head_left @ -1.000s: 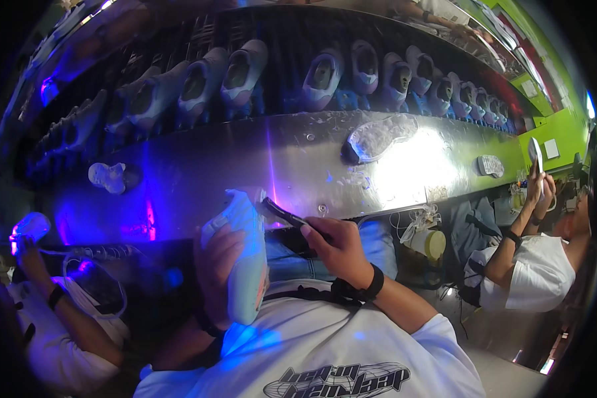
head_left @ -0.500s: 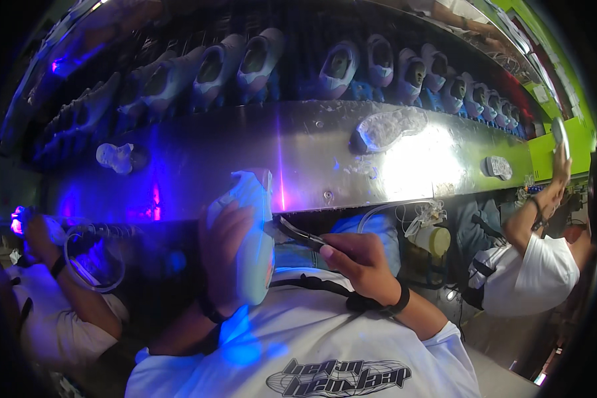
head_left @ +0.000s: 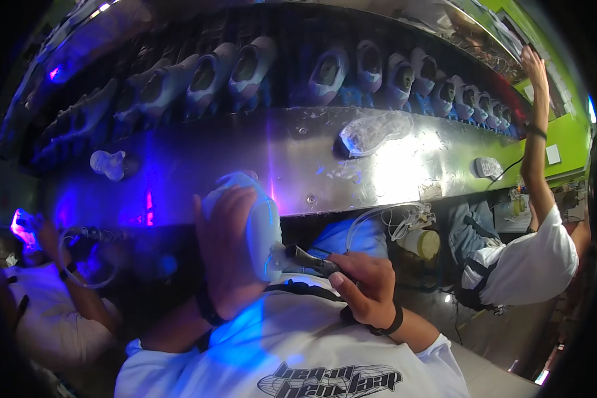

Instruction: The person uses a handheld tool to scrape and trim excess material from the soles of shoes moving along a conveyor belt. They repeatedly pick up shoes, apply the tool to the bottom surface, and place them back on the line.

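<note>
My left hand [head_left: 229, 242] is wrapped round a pale shoe [head_left: 264, 232], holding it on its side in front of my chest with the sole edge turned right. Blue light falls on it, and a thin bright blue line runs along its side. In my right hand [head_left: 368, 282] is a dark, slim-handled tool [head_left: 308, 260], which looks like a brush. Its pale tip meets the lower right edge of the shoe; whether it presses there I cannot tell. My palm and fingers hide much of the shoe's upper.
Beyond my hands runs a metal bench [head_left: 212, 159] bearing a clear-wrapped sole-shaped piece [head_left: 378, 132] and a small white piece [head_left: 107, 164]. Pale shoes [head_left: 251, 69] stand in a row behind it. A pale yellow container [head_left: 421, 244] is at right. Co-workers flank me; one arm [head_left: 537, 132] reaches up.
The shoe has turned in my left hand, and my fingers now lie across it. The tool has moved down and left onto its edge. The right co-worker's arm has risen.
</note>
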Available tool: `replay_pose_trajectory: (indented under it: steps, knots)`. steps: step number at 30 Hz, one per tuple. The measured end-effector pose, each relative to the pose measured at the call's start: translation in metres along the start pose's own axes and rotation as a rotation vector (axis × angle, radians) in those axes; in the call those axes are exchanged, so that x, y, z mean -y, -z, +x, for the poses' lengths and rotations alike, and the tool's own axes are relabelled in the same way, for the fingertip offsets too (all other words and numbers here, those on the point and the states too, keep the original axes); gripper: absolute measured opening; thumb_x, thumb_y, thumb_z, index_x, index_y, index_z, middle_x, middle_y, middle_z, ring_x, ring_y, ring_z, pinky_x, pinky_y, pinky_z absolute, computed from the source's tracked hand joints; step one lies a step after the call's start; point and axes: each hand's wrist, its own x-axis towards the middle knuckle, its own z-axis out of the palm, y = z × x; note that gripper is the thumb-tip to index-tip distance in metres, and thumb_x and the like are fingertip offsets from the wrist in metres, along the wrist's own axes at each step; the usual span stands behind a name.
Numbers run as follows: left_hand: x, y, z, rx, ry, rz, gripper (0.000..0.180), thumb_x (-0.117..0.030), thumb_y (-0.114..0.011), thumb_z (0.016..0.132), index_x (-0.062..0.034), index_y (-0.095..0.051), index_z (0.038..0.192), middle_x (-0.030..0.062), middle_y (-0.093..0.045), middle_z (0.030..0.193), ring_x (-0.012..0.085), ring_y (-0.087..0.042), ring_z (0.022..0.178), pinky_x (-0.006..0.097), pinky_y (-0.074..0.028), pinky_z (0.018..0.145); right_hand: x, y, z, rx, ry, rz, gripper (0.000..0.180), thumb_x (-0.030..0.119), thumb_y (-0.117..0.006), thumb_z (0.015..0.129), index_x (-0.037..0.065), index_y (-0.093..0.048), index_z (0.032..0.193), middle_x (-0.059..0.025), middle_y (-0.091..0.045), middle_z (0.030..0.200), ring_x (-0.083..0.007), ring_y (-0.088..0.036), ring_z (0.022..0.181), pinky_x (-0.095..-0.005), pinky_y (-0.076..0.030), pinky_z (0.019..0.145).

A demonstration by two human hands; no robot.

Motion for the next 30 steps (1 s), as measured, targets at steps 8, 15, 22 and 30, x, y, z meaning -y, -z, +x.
replay_pose_trajectory:
  steps: [8, 15, 22, 30]
  knots:
    - [-0.02, -0.002, 0.032, 0.08, 0.022, -0.016, 0.073, -0.011, -0.079, 0.075, -0.0031, -0.048, 0.141, 0.0186, -0.056, 0.136, 0.0397, -0.052, 0.135, 0.066, -0.018, 0.125, 0.017, 0.024, 0.004, -0.175, 0.041, -0.168, 0.021, 0.004, -0.072, 0.091, -0.004, -0.074, 0.11, -0.0107, -0.059, 0.069, -0.0191, -0.053, 0.053, -0.031, -0.039, 0.051]
    - [-0.016, -0.002, 0.056, 0.151, -0.015, -0.023, 0.096, -0.005, -0.083, 0.057, -0.0017, -0.041, 0.143, 0.0188, -0.052, 0.137, 0.0404, -0.049, 0.134, 0.068, -0.017, 0.123, 0.029, 0.054, 0.033, -0.161, 0.14, -0.393, 0.028, 0.0, -0.077, 0.08, -0.001, -0.075, 0.107, -0.0097, -0.063, 0.071, -0.0206, -0.058, 0.055, -0.0325, -0.044, 0.052]
    - [0.0, 0.004, 0.074, 0.114, 0.006, -0.027, 0.088, -0.004, -0.084, 0.059, -0.006, -0.049, 0.139, 0.0161, -0.058, 0.131, 0.0396, -0.055, 0.127, 0.062, -0.031, 0.119, 0.007, 0.058, 0.077, -0.078, 0.177, -0.211, 0.024, 0.001, -0.074, 0.085, -0.004, -0.075, 0.108, -0.0108, -0.065, 0.073, -0.0183, -0.061, 0.059, -0.0308, -0.046, 0.055]
    - [0.023, 0.019, 0.11, 0.24, -0.021, -0.182, 0.067, -0.006, -0.086, 0.06, -0.0037, -0.062, 0.123, 0.0171, -0.066, 0.123, 0.0413, -0.063, 0.117, 0.047, -0.051, 0.101, -0.033, 0.018, 0.113, -0.111, 0.229, 0.074, 0.024, 0.009, -0.073, 0.092, -0.003, -0.076, 0.113, -0.011, -0.064, 0.076, -0.0168, -0.058, 0.061, -0.0303, -0.043, 0.057]
